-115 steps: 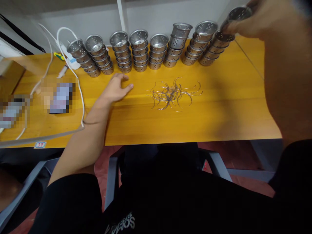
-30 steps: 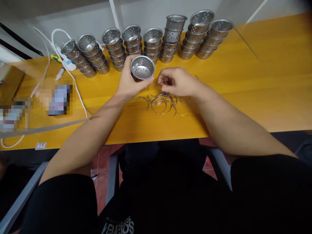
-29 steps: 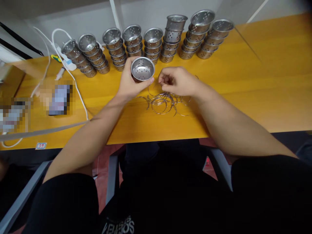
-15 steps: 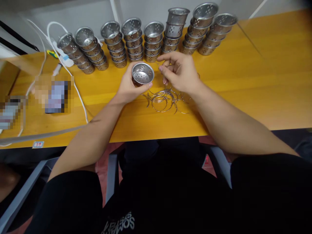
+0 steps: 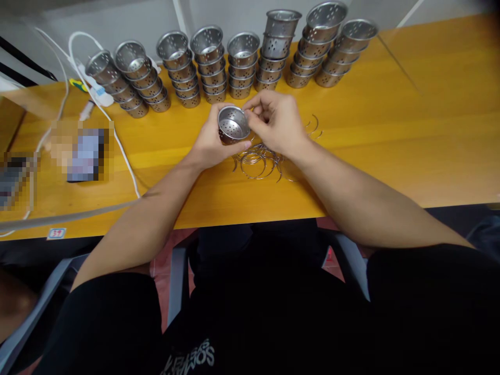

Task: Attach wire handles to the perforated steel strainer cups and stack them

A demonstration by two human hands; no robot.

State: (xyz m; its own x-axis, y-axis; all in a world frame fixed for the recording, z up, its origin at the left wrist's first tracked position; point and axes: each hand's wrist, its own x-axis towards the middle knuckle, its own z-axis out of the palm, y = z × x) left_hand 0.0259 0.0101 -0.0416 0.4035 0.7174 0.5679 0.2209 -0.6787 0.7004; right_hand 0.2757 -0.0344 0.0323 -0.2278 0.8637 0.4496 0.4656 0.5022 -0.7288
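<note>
Over the middle of the table [image 5: 390,130], between its back and front edges, the left hand [image 5: 213,138] is gripping a perforated metal cup [image 5: 233,125], its open mouth facing up and tilting toward the camera. The right hand [image 5: 247,111] is pinching thumb and forefinger together at the cup's right rim; whether a wire is sitting between them, I cannot tell. Loose curved wires [image 5: 258,162] are lying in a tangle on the table below both hands, nearer the front edge than the stacks. Along the back edge, eight stacks of similar cups [image 5: 240,65] are standing in a row, the two leftmost leaning. Toward the left end, a white cable [image 5: 123,151] is running past a blurred phone [image 5: 88,156], and a small numbered label [image 5: 57,233] is marking the front edge.
</note>
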